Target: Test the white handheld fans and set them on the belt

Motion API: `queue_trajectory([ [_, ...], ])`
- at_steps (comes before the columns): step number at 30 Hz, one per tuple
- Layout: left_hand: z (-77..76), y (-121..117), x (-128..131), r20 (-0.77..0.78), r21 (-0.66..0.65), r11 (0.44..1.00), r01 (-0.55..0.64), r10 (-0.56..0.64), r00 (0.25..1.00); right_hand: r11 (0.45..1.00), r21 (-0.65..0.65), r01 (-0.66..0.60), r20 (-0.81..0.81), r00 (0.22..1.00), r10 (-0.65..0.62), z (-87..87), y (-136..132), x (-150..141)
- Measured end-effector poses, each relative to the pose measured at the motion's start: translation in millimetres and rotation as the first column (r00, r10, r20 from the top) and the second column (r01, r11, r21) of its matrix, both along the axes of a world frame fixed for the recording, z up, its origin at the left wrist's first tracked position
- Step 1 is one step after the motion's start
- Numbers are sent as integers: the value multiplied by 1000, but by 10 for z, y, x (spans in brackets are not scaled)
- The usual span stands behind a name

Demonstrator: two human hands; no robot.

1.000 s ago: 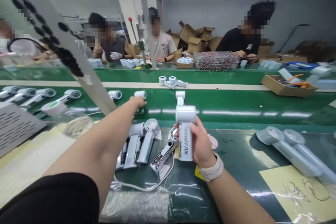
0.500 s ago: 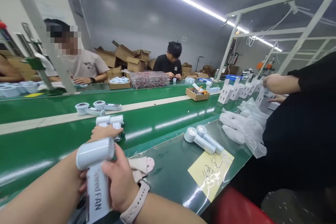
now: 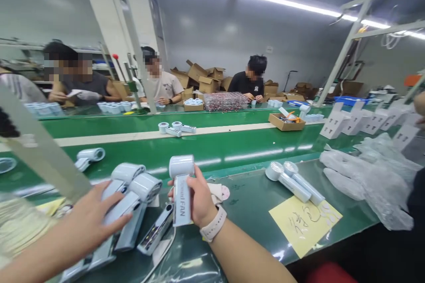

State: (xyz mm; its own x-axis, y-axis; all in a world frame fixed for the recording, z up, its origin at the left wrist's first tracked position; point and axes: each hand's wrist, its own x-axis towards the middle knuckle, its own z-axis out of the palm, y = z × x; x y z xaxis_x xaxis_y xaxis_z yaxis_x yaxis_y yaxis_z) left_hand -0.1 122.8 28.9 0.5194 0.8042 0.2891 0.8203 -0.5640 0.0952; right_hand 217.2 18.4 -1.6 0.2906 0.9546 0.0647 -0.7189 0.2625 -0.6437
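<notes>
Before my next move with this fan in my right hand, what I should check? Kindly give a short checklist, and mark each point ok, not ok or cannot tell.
1. Grip: the right hand wraps the handle of the white Speed FAN handheld fan, head upward: ok.
2. Label: the printed words on the handle face the camera and can be read: ok.
3. Fan working: nothing shows if it runs: cannot tell.
4. Left hand: its fingers rest on the pile of white fans, which stays in place: ok.
5. Nearby fan beside the right hand: dark inner side shows; whether it is complete: cannot tell.
</notes>
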Motion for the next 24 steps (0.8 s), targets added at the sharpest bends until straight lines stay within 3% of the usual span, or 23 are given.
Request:
queue_trajectory([
  [3, -280, -249, -196, -34, 2, 1000, 18, -18, 999, 998, -19, -68, -7, 998, 67, 2, -62, -89],
  [7, -490, -511, -90, 72, 122, 987, -100, 92, 993, 988, -54, -145, -12, 989, 145, -30, -199, -180],
  [9, -528, -600, -15, 118, 169, 980, -108, 89, 989, 981, -112, -159, 7, 987, 161, -58, -271, -181],
  [14, -583, -761, 46, 106, 119, 989, -90, 78, 991, 951, -235, -202, 119, 965, 235, -160, -357, -136],
  [20, -676, -957, 82, 216, 168, 985, 25, -61, 975, 931, -288, -226, 176, 943, 283, -301, -368, -97],
  [24, -594, -895, -257, 318, 313, 947, 72, -176, 932, 914, -307, -265, 186, 925, 330, -331, -315, 30],
])
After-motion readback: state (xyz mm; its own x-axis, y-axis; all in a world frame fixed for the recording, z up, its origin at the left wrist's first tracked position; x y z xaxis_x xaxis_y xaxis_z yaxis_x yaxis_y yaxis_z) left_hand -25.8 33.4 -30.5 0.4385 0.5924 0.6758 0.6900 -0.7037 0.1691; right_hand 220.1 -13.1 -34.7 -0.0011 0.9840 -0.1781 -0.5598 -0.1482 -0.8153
